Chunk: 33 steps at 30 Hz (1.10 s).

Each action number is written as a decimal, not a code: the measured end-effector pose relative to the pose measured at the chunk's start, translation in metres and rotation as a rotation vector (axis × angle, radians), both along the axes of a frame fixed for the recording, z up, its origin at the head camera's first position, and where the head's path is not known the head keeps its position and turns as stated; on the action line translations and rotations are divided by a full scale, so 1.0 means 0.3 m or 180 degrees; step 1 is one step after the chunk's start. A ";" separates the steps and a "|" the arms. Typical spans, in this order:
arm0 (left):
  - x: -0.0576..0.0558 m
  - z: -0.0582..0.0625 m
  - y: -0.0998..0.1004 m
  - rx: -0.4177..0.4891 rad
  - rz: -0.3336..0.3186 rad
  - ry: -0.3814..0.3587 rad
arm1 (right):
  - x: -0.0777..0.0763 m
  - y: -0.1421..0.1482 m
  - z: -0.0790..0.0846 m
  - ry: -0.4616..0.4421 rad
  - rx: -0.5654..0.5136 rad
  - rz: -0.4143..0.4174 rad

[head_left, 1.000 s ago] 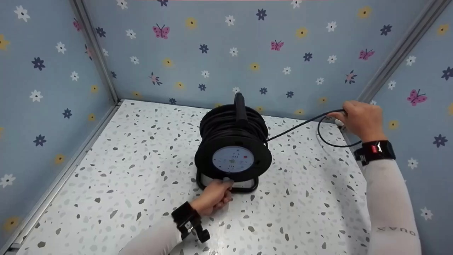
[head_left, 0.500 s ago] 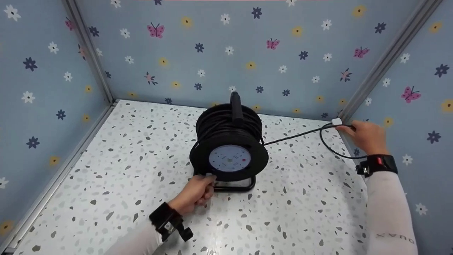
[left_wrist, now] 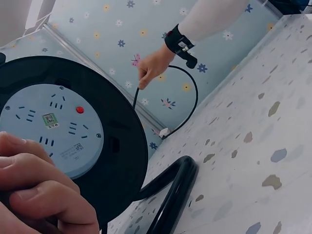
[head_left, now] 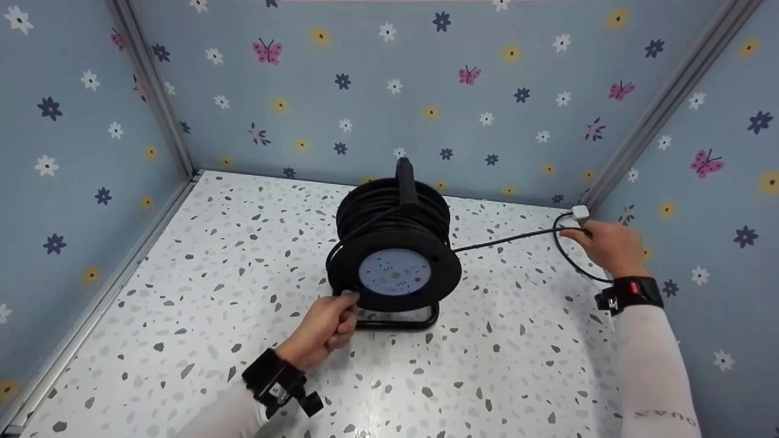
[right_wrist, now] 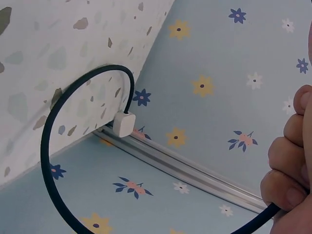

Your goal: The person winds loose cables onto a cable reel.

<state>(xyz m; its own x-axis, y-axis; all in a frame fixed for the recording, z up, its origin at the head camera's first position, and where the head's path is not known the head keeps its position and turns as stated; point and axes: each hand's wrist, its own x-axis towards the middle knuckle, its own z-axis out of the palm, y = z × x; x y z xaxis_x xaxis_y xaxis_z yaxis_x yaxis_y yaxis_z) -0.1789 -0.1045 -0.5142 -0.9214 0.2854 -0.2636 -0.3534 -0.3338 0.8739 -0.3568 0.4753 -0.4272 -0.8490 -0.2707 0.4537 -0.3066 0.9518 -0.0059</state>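
Note:
A black cable reel [head_left: 389,240] stands on the speckled surface, its round socket panel [head_left: 394,272] facing me. At the lower left of its front flange, my left hand [head_left: 322,325] pinches a small greyish knob [head_left: 350,294], mostly hidden by the fingers. My right hand [head_left: 614,246] grips the black cable [head_left: 505,241], which runs out taut from the reel's right side. Beyond the right hand the cable's free end loops round to a white plug [right_wrist: 124,125] near the back right corner. In the left wrist view, curled fingers [left_wrist: 46,200] overlap the socket panel.
Flowered blue panels [head_left: 365,91] enclose the surface at the back and both sides, joined by grey metal corner strips [head_left: 149,85]. The reel's tube stand [head_left: 395,324] rests on the white speckled surface [head_left: 487,365]. An upright handle [head_left: 406,185] tops the reel.
The reel's front has turned clockwise, the left hand moving left and slightly up with the knob. The right hand has come lower with the cable, and the plug now shows beside it.

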 end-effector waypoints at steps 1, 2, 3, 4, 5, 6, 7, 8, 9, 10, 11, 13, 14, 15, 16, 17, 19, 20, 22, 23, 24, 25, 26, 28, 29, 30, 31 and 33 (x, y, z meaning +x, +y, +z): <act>0.001 0.005 -0.002 0.0049 0.0022 -0.0005 | 0.000 -0.003 -0.015 0.0020 0.0000 0.0019; 0.001 0.011 -0.003 0.0094 0.0037 -0.0005 | -0.001 -0.005 -0.031 0.0040 0.0002 0.0031; 0.002 0.017 -0.006 0.0132 0.0052 -0.0007 | -0.002 -0.008 -0.047 0.0054 0.0014 0.0053; 0.002 0.023 -0.008 0.0156 0.0067 0.0000 | -0.003 -0.011 -0.064 0.0056 0.0012 0.0066; 0.002 0.029 -0.011 0.0170 0.0079 0.0007 | -0.004 -0.014 -0.082 0.0045 0.0010 0.0066; 0.002 0.035 -0.013 0.0187 0.0094 0.0011 | -0.005 -0.018 -0.099 0.0026 0.0001 0.0063; 0.002 0.041 -0.015 0.0205 0.0109 0.0016 | -0.005 -0.022 -0.115 0.0000 -0.0017 0.0053; 0.001 0.047 -0.017 0.0220 0.0119 0.0023 | -0.004 -0.026 -0.131 -0.0024 -0.0026 0.0035; 0.001 0.053 -0.019 0.0240 0.0135 0.0027 | -0.003 -0.032 -0.145 -0.0047 -0.0039 0.0025; 0.001 0.060 -0.021 0.0255 0.0146 0.0030 | 0.001 -0.039 -0.158 -0.0072 -0.0068 0.0012; 0.000 0.066 -0.022 0.0270 0.0154 0.0029 | 0.004 -0.046 -0.170 -0.0085 -0.0078 -0.0004; 0.000 0.077 -0.025 0.0294 0.0165 0.0040 | 0.012 -0.061 -0.195 -0.0097 -0.0089 -0.0023; 0.000 0.083 -0.026 0.0294 0.0169 0.0048 | 0.015 -0.067 -0.208 -0.0101 -0.0083 -0.0041; -0.001 0.088 -0.027 0.0293 0.0175 0.0057 | 0.019 -0.074 -0.220 -0.0101 -0.0069 -0.0052; -0.001 0.093 -0.027 0.0284 0.0180 0.0065 | 0.023 -0.078 -0.232 -0.0114 -0.0065 -0.0077; -0.001 0.098 -0.027 0.0274 0.0183 0.0076 | 0.027 -0.082 -0.246 -0.0122 -0.0052 -0.0105; -0.001 0.105 -0.028 0.0251 0.0200 0.0087 | 0.036 -0.090 -0.268 -0.0157 -0.0064 -0.0133; -0.001 0.109 -0.029 0.0237 0.0203 0.0093 | 0.040 -0.092 -0.279 -0.0181 -0.0087 -0.0139; -0.001 0.116 -0.029 0.0226 0.0204 0.0092 | 0.050 -0.097 -0.300 -0.0210 -0.0164 -0.0124; -0.001 0.120 -0.028 0.0225 0.0201 0.0095 | 0.055 -0.099 -0.309 -0.0205 -0.0193 -0.0107; -0.001 0.124 -0.028 0.0224 0.0200 0.0098 | 0.060 -0.101 -0.317 -0.0183 -0.0225 -0.0095; -0.002 0.129 -0.028 0.0226 0.0196 0.0107 | 0.063 -0.103 -0.325 -0.0149 -0.0254 -0.0083; -0.003 0.134 -0.027 0.0225 0.0192 0.0114 | 0.067 -0.107 -0.329 -0.0107 -0.0283 -0.0059; -0.005 0.146 -0.026 0.0216 0.0195 0.0136 | 0.072 -0.117 -0.336 -0.0002 -0.0295 -0.0025; -0.006 0.153 -0.026 0.0197 0.0198 0.0159 | 0.073 -0.123 -0.337 0.0056 -0.0302 -0.0005; -0.006 0.159 -0.026 0.0179 0.0204 0.0177 | 0.074 -0.131 -0.338 0.0093 -0.0306 0.0022; -0.007 0.167 -0.025 0.0162 0.0210 0.0197 | 0.073 -0.140 -0.338 0.0116 -0.0309 0.0054; -0.007 0.182 -0.023 0.0118 0.0217 0.0241 | 0.074 -0.153 -0.341 0.0136 -0.0300 0.0075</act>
<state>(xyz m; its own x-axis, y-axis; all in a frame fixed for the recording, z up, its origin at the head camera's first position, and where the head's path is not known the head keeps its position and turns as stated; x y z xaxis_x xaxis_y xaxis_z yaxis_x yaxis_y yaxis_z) -0.1811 -0.1115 -0.4597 -0.9559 0.2296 -0.1829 -0.2622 -0.3873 0.8839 -0.3348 0.4294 -0.5296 -0.8223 -0.2448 0.5137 -0.3307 0.9402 -0.0814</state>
